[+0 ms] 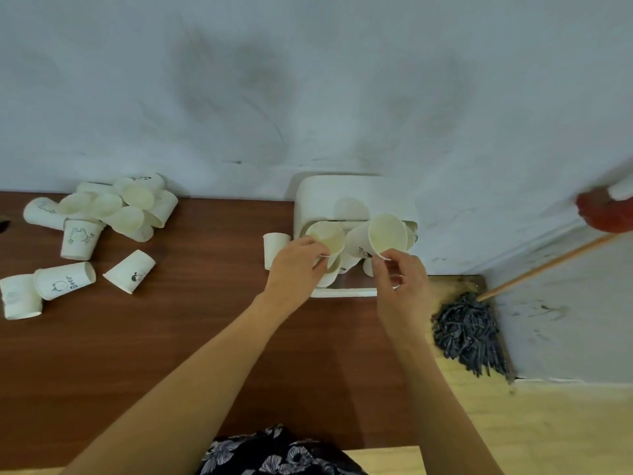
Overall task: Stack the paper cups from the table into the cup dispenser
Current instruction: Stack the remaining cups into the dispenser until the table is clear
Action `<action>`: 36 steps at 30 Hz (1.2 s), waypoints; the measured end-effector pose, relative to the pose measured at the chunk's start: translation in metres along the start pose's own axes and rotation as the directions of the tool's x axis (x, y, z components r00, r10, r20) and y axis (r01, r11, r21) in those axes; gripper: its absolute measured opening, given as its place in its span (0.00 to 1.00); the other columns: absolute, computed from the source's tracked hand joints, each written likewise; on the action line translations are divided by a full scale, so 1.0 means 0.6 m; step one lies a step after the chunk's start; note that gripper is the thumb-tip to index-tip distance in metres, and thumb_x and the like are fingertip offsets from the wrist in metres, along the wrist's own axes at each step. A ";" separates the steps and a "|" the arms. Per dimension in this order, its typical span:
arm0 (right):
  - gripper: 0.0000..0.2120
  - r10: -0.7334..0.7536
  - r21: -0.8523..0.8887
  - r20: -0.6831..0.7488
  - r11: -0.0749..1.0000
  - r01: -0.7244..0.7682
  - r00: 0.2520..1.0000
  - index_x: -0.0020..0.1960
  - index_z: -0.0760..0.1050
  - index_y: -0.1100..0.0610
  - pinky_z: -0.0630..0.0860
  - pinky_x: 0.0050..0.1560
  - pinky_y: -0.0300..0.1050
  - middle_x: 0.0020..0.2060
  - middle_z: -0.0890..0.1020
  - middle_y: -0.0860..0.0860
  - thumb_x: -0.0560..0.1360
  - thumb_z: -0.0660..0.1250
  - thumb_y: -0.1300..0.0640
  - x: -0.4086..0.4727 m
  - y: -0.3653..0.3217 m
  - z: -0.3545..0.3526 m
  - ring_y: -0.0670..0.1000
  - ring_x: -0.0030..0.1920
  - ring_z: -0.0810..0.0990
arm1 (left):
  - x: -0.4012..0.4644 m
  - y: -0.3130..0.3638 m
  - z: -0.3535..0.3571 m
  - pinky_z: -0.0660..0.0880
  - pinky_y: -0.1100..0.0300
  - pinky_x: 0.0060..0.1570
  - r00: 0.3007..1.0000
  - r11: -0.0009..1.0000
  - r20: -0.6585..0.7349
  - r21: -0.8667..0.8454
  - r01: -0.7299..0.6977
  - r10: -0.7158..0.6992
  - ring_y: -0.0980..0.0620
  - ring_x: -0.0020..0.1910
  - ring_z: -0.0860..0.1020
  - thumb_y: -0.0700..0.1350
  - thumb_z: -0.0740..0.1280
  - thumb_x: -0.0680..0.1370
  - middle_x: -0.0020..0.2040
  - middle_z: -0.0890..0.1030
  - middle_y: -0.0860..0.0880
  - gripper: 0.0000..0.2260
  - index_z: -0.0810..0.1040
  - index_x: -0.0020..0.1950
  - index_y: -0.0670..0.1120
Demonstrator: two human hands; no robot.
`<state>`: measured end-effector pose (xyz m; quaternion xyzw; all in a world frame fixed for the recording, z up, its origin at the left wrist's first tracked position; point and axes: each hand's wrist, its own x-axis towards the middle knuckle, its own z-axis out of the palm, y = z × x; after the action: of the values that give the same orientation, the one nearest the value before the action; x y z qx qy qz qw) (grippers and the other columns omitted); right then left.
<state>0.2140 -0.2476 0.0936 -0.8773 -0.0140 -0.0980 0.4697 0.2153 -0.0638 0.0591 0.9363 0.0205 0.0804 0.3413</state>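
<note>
Brown table (137,354) with loose cups (113,210) left, mop (469,334) right; both hands each pinching a cup at dispenser (356,197).

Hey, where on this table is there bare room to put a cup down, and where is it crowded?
Bare wood runs between the tipped cup and the left hand, and along the near edge under both forearms. Crowded: the cup pile at far left, and around the dispenser, where both hands hold cups.

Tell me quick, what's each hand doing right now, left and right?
Left hand: holding a paper cup by its rim, in front of the cup dispenser.
Right hand: pinching the rim of another paper cup.
</note>
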 end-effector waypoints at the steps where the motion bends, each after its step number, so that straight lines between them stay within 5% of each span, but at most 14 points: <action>1: 0.06 0.001 -0.006 0.011 1.000 0.000 1.000 0.54 0.78 0.50 0.71 0.41 0.26 0.47 0.78 0.42 0.78 0.68 0.52 0.001 0.002 0.001 0.41 0.44 0.78 | 0.000 -0.004 0.008 0.74 0.60 0.48 1.000 0.999 0.024 0.040 0.002 -0.003 0.52 0.48 0.77 0.43 0.67 0.78 0.50 0.80 0.51 0.06 0.82 0.52 0.45; 11: 0.08 -0.176 -0.093 0.193 0.976 0.196 0.965 0.55 0.79 0.55 0.76 0.40 0.33 0.48 0.80 0.45 0.77 0.69 0.54 0.006 0.023 0.035 0.43 0.42 0.78 | -0.009 -0.029 0.031 0.74 0.60 0.53 0.987 0.994 0.145 0.090 0.060 -0.073 0.51 0.54 0.77 0.41 0.68 0.76 0.57 0.79 0.52 0.10 0.80 0.57 0.45; 16: 0.09 -0.101 -0.216 0.300 0.961 0.171 0.949 0.56 0.79 0.52 0.74 0.42 0.38 0.48 0.78 0.44 0.78 0.67 0.50 0.016 0.031 0.066 0.44 0.43 0.77 | -0.017 -0.046 0.008 0.72 0.63 0.45 0.990 0.988 0.018 0.064 0.140 -0.141 0.55 0.46 0.78 0.45 0.68 0.76 0.55 0.78 0.55 0.09 0.80 0.56 0.49; 22: 0.12 0.005 -0.434 0.469 0.872 0.225 0.883 0.58 0.78 0.51 0.75 0.44 0.46 0.51 0.78 0.48 0.79 0.63 0.48 0.027 0.041 0.113 0.50 0.50 0.77 | -0.042 -0.068 -0.020 0.69 0.69 0.42 0.985 0.985 0.020 0.047 0.168 -0.169 0.56 0.42 0.79 0.44 0.67 0.77 0.52 0.79 0.55 0.07 0.80 0.53 0.49; 30: 0.15 0.108 -0.542 0.487 0.816 0.202 0.867 0.63 0.76 0.48 0.76 0.45 0.46 0.52 0.79 0.48 0.77 0.64 0.46 0.029 0.025 0.128 0.50 0.51 0.78 | -0.064 -0.129 -0.045 0.77 0.59 0.47 0.973 0.970 0.044 0.104 0.220 -0.226 0.56 0.45 0.77 0.45 0.67 0.77 0.50 0.79 0.54 0.08 0.80 0.55 0.50; 36: 0.08 -0.057 -0.373 0.421 0.899 0.230 0.905 0.54 0.79 0.50 0.73 0.39 0.43 0.44 0.79 0.46 0.78 0.64 0.52 0.002 -0.059 0.182 0.46 0.41 0.76 | -0.086 -0.190 -0.091 0.72 0.64 0.41 0.943 0.928 0.042 0.196 0.316 -0.330 0.58 0.42 0.75 0.46 0.66 0.78 0.46 0.77 0.56 0.06 0.79 0.53 0.51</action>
<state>0.2284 -0.1379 0.0642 -0.9543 -0.1547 0.0473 0.2512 0.1571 0.0535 0.0199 0.9502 0.1693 -0.0143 0.2613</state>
